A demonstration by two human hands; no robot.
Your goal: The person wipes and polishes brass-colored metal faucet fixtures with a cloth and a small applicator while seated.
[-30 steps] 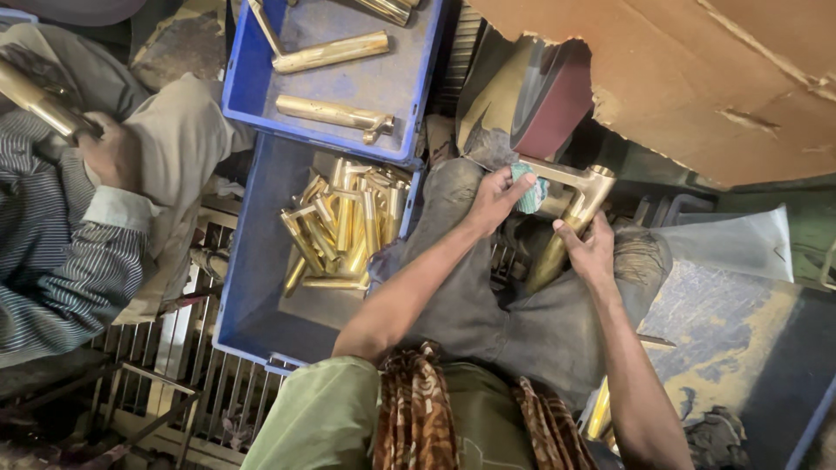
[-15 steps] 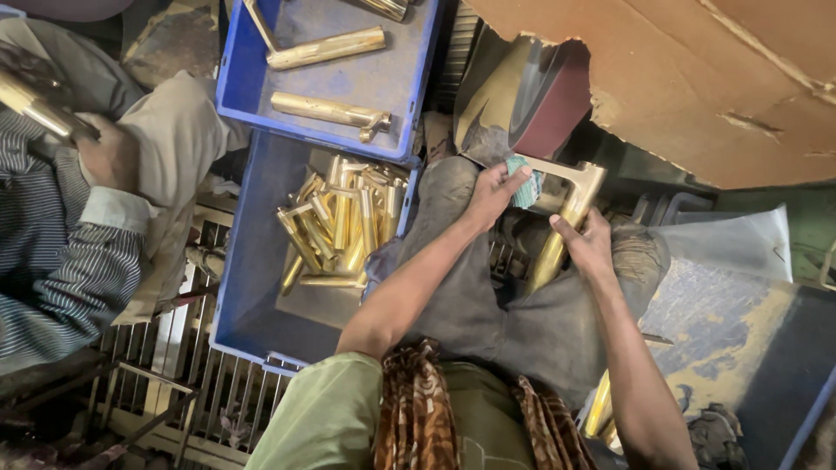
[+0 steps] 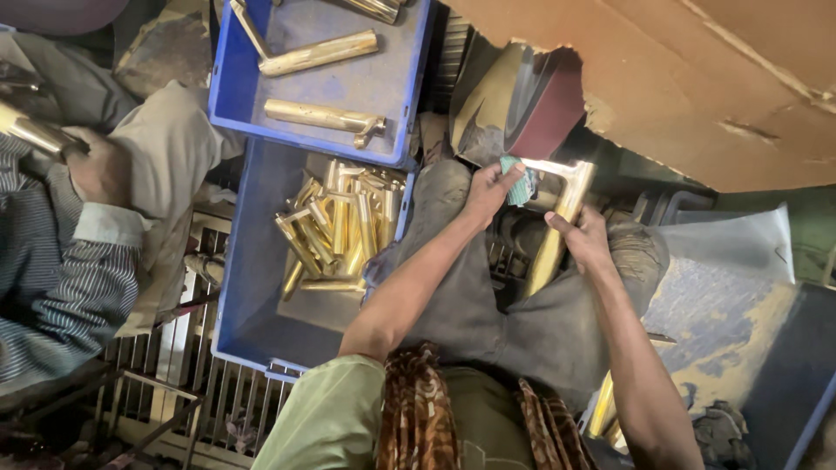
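I hold a T-shaped polished brass handle (image 3: 557, 222) in front of me, its crossbar up against a dark red abrasive wheel (image 3: 544, 109). My left hand (image 3: 489, 190) grips the left end of the crossbar through a small green cloth (image 3: 521, 183). My right hand (image 3: 585, 239) is wrapped round the long stem just below the crossbar. The stem points down toward my lap.
A blue crate (image 3: 248, 287) on my left holds several brass handles (image 3: 340, 231); a second blue crate (image 3: 228, 83) beyond it holds a few longer ones. Another person's hand (image 3: 96, 170) with a brass piece sits at far left. Cardboard (image 3: 697, 78) hangs at upper right. A metal grate (image 3: 187, 392) lies below.
Both hands have carried the brass handle a little upward, closer to the abrasive wheel. The grips on it are unchanged.
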